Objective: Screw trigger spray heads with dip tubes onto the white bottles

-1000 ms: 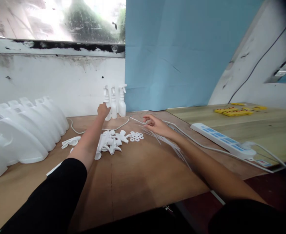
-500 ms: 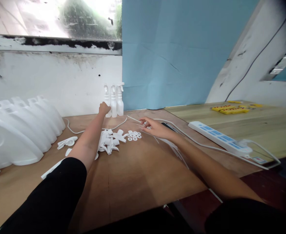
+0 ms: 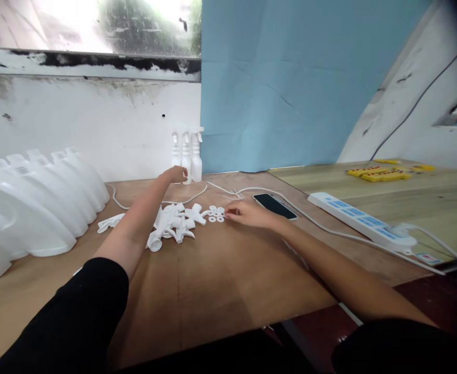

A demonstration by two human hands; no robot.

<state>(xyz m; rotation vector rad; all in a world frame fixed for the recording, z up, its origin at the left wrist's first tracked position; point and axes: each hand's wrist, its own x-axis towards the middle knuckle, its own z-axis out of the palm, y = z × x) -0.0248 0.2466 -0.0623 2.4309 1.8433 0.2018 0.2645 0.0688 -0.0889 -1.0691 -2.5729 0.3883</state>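
Observation:
Three white spray bottles (image 3: pixel 196 163) stand upright against the wall. My left hand (image 3: pixel 178 175) is in front of the leftmost ones, its fingers curled; whether it grips anything is hard to see. My right hand (image 3: pixel 239 213) is at the right edge of a cluster of small white rings (image 3: pixel 213 214), fingertips pinched together and low over the table. Whether a ring is between them is too small to tell. White spray heads (image 3: pixel 179 223) lie in a pile between my forearms. Thin white tubes (image 3: pixel 234 194) lie just behind my right hand.
Large white bottles (image 3: pixel 45 208) stand in a row at the left. A phone (image 3: pixel 275 205) and a power strip (image 3: pixel 361 221) lie at the right, with a white cable running across the brown table (image 3: pixel 213 280). Yellow pieces (image 3: pixel 384 175) are on the wooden surface at the far right.
My right hand has moved from the thin tubes toward me to the rings, and its fingers have closed. My left hand has shifted slightly lower and right along the bottles. The view has shifted slightly.

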